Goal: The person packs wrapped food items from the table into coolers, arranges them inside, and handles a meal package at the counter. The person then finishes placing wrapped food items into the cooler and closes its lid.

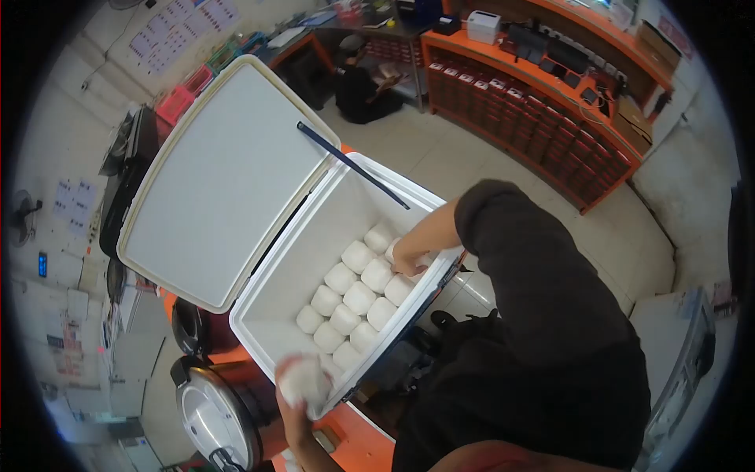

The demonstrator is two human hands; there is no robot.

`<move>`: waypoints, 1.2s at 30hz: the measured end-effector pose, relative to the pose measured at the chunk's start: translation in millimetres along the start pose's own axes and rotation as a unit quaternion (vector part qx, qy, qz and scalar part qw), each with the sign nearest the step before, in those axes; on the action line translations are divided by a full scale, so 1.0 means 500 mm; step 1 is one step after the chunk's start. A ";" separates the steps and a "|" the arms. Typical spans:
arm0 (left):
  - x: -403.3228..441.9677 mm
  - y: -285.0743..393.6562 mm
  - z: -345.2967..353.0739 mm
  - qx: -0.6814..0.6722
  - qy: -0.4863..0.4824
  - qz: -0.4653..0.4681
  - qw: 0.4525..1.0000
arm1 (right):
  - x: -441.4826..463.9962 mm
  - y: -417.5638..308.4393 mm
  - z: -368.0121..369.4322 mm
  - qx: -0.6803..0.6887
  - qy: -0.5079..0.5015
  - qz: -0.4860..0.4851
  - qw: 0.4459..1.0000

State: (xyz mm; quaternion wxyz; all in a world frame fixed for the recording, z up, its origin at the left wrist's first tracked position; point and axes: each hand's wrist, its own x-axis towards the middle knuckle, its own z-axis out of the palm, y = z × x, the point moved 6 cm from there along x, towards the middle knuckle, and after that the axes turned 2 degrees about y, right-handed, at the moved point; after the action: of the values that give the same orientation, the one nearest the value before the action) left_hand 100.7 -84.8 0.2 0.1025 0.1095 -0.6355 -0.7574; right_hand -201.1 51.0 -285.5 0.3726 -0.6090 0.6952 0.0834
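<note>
Inside a white cooler box (279, 271) with its lid (228, 173) swung open lie several rounded white bundles (359, 298) in rows. My right hand (410, 256) reaches over the far right wall into the box, its fingers bent down against a bundle in the right corner; what the fingertips hold is hidden. At the near left end of the box, my left hand (292, 393) is wrapped round a blurred white bundle (305, 382), partly over the rim.
A dark strap (354, 165) runs from lid to box. A metal-lidded cooker (212, 417) stands left, beside an orange table (362, 440). Another person (362, 86) sits low near the back. Orange shelves (527, 118) with red boxes stand behind.
</note>
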 end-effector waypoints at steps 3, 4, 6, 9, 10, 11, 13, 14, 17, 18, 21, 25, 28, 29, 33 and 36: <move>0.163 -0.001 0.031 0.230 -0.007 -0.047 0.972 | -0.004 0.003 -0.004 0.014 0.010 -0.009 1.000; 0.212 -0.009 0.057 0.272 -0.018 -0.060 0.960 | -0.004 -0.002 -0.014 0.022 0.018 -0.009 1.000; 0.295 -0.058 0.085 0.309 -0.036 -0.066 0.948 | -0.002 -0.010 -0.050 0.053 0.056 0.001 0.997; 0.387 -0.158 0.103 0.460 -0.066 -0.061 0.883 | -0.072 -0.030 -0.198 0.155 0.188 0.095 0.965; 0.407 -0.202 0.103 0.535 -0.069 -0.044 0.841 | -0.115 -0.034 -0.254 0.185 0.245 0.135 0.942; 0.425 -0.246 0.103 0.606 -0.077 -0.020 0.792 | -0.151 -0.032 -0.301 0.177 0.301 0.153 0.924; 0.462 -0.323 0.119 0.651 -0.112 0.052 0.749 | -0.165 -0.007 -0.347 -0.009 0.377 0.112 0.919; 0.482 -0.347 0.130 0.651 -0.108 0.049 0.749 | -0.159 0.001 -0.360 -0.009 0.377 0.107 0.920; 0.524 -0.416 0.213 0.573 -0.172 0.140 0.789 | -0.128 0.017 -0.339 -0.015 0.169 0.148 0.974; 0.537 -0.453 0.238 0.599 -0.176 0.176 0.761 | -0.123 0.009 -0.336 0.033 0.180 0.138 0.973; 0.532 -0.534 0.292 0.657 -0.221 0.127 0.710 | -0.114 0.016 -0.316 0.068 0.207 0.133 0.967; 0.529 -0.576 0.271 0.664 -0.295 -0.045 0.686 | -0.144 0.017 -0.321 0.008 0.171 0.186 0.968; 0.503 -0.570 0.235 0.577 -0.274 -0.023 0.769 | -0.068 0.047 -0.259 0.011 0.141 0.189 0.972; 0.491 -0.542 0.209 0.583 -0.259 -0.027 0.770 | -0.029 0.066 -0.224 0.012 0.126 0.189 0.974; 0.326 -0.235 0.198 0.470 -0.426 -0.112 0.765 | 0.106 0.159 0.015 0.032 0.039 0.149 0.988; 0.139 0.005 0.121 0.330 -0.287 -0.004 0.899 | 0.055 0.101 -0.026 -0.005 0.053 0.002 0.999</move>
State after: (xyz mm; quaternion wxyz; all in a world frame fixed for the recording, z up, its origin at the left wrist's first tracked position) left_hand 16.2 -48.8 10.4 -0.1292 -0.0823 -0.8505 -0.5033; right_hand -252.0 34.4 -310.2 0.3322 -0.6128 0.7149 0.0548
